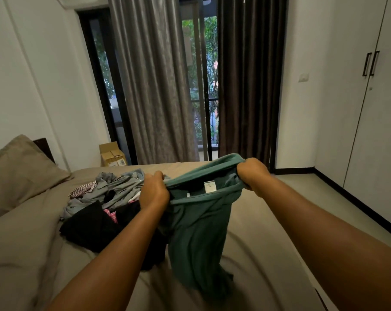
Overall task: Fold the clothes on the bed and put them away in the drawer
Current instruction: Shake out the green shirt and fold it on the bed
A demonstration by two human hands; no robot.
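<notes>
A green garment (196, 232) hangs above the bed (257, 254), its white label facing me. My left hand (154, 191) grips its top edge on the left side. My right hand (252, 173) grips the top edge on the right, a little higher. The cloth's lower end trails onto the sheet. To the left lies a heap of unfolded clothes (104, 205): grey pieces, black ones, a pink one and a checked red-and-white one. No drawer is in view.
A beige pillow (21, 173) leans at the headboard on the left. A cardboard box (112, 154) stands on the floor beyond the bed, by the curtains (154, 86). A white wardrobe (374, 108) with black handles lines the right wall, floor between it and the bed.
</notes>
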